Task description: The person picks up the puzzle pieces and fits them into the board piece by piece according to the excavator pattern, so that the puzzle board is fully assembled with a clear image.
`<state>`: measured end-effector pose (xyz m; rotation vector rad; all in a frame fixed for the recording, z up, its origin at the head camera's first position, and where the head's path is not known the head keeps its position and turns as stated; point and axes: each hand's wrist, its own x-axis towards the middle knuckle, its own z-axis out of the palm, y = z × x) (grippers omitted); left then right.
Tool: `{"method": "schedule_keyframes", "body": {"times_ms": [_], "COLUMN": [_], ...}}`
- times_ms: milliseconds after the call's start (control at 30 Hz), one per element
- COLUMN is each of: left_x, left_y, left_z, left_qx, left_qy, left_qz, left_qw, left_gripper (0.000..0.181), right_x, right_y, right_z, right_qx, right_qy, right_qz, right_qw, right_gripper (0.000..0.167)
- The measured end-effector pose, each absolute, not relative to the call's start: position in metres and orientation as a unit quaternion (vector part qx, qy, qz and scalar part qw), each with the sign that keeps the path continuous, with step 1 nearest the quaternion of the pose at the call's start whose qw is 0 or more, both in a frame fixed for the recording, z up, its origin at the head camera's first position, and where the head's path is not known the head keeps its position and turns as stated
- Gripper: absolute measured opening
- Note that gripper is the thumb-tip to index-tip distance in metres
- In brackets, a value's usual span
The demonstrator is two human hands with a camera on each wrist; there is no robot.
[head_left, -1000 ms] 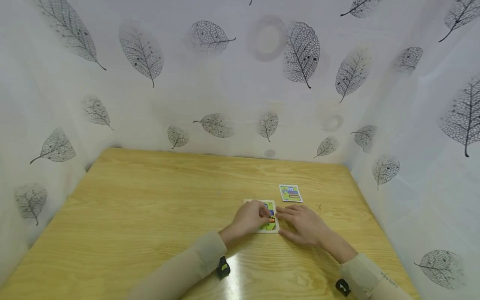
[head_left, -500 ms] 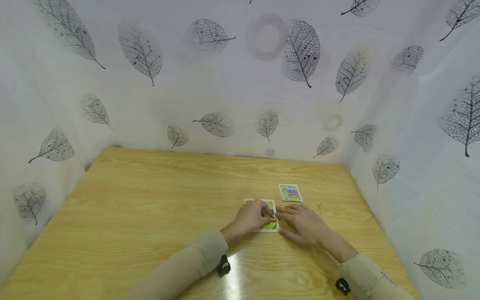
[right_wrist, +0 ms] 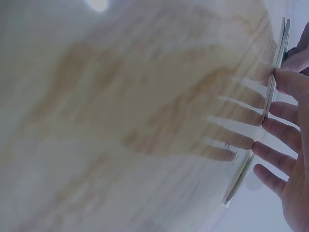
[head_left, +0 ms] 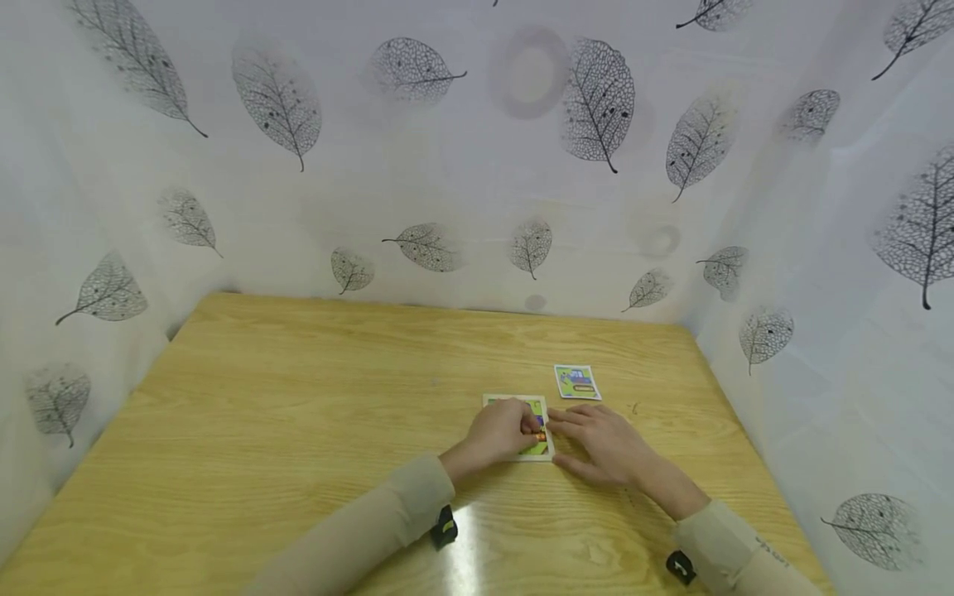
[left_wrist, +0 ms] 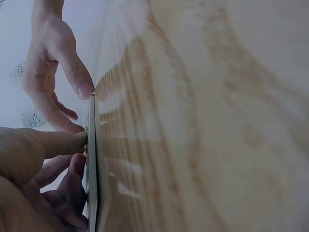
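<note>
A small square picture puzzle board (head_left: 538, 449) with a pale rim and a green, blue and orange picture lies flat on the table. Over its left part is my left hand (head_left: 498, 432), fingers curled, thumb and index finger close together at the picture. They seem to pinch a flat puzzle piece, mostly hidden by the fingers. My right hand (head_left: 596, 443) lies along the board's right side with fingers spread and nearly straight. In the right wrist view its fingertips (right_wrist: 279, 106) are at the edge of the board (right_wrist: 279, 53), and its thumb is at the near corner.
A white-bordered picture card (head_left: 577, 382) with a purple and blue vehicle lies just behind the right hand. The wooden table (head_left: 298, 414) is glossy and reflects the hands. A leaf-printed curtain (head_left: 462, 149) stands around its back and sides.
The orange patch by the left thumb shows slightly differently as the left fingers shift a little over the board. Right hand, board and card stay in place.
</note>
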<state>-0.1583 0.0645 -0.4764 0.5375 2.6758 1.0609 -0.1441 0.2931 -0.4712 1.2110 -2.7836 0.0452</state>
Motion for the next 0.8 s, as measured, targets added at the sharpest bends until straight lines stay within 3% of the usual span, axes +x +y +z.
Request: {"method": "schedule_keyframes", "body": {"times_ms": [433, 633, 800], "left_x": [-0.159, -0.157, -0.15], "left_y": [0.057, 0.033, 0.003], "left_z": [-0.476, -0.477, -0.469], "left_qx": [0.18, 0.189, 0.189], "left_qy": [0.903, 0.899, 0.899], "left_qz": [0.373, 0.382, 0.385], "left_qw": [0.114, 0.104, 0.087], "left_gripper": [0.008, 0.011, 0.018], "right_x": [-0.144, -0.142, -0.14], "right_y": [0.29, 0.29, 0.291], "right_z": [-0.469, -0.467, -0.463], "right_qx": [0.389, 0.358, 0.336], "right_qy": [-0.92, -0.932, -0.939], "right_qz": [0.024, 0.054, 0.074], "right_qw": [0.036, 0.008, 0.021], "right_gripper": [0.05, 0.052, 0.053]}}
